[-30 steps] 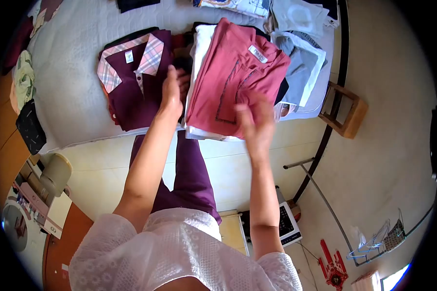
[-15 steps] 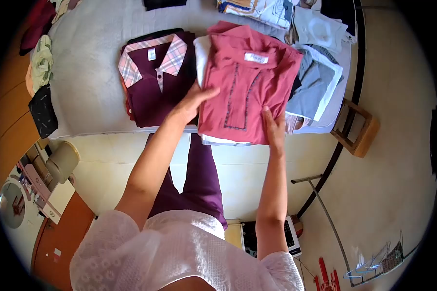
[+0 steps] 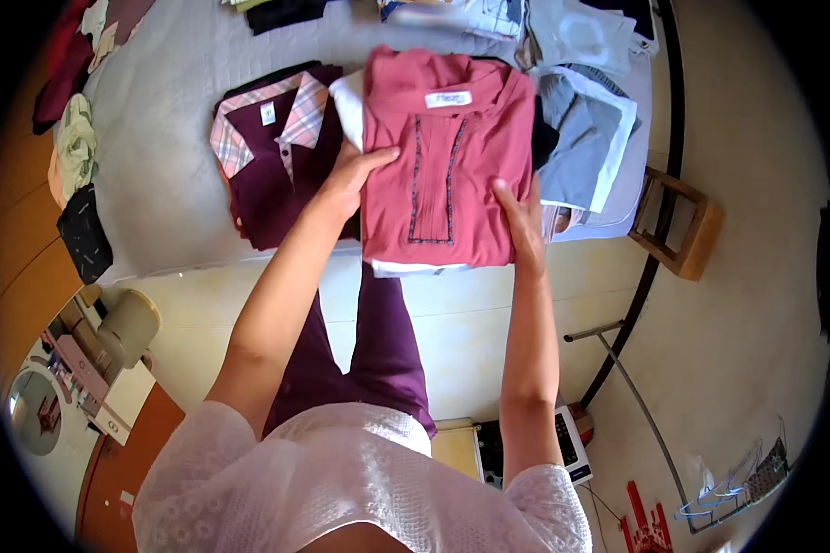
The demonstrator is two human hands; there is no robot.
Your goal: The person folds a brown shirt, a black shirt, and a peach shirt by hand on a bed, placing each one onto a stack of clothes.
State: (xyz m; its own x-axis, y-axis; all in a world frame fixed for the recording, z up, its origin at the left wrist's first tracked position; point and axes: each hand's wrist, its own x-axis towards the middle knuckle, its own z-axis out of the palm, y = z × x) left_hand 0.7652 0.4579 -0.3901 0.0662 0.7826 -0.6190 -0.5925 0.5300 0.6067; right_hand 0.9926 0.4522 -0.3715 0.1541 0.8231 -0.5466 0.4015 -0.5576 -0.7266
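A folded rose-red garment [image 3: 447,175] with a white neck label lies on top of a stack, white cloth showing at its left side and bottom edge. My left hand [image 3: 349,177] grips the left edge of this stack, thumb on top. On the right edge, my right hand [image 3: 524,221] holds it the same way, fingers hidden beneath. Left of the stack, a folded maroon shirt [image 3: 272,184] with a pink plaid collar rests on the bed [image 3: 157,184]. Grey folded clothes [image 3: 576,138] lie just right of it.
More folded clothes lie along the bed's far side. At the left edge are a pale green garment [image 3: 77,147] and a black patterned one [image 3: 85,235]. A wooden stool [image 3: 696,240] stands at the right, near a metal rack [image 3: 650,415] with hangers.
The rose-red stack has shifted slightly left between both hands and now sits straighter. The whole view has turned a little, and both hands keep their hold.
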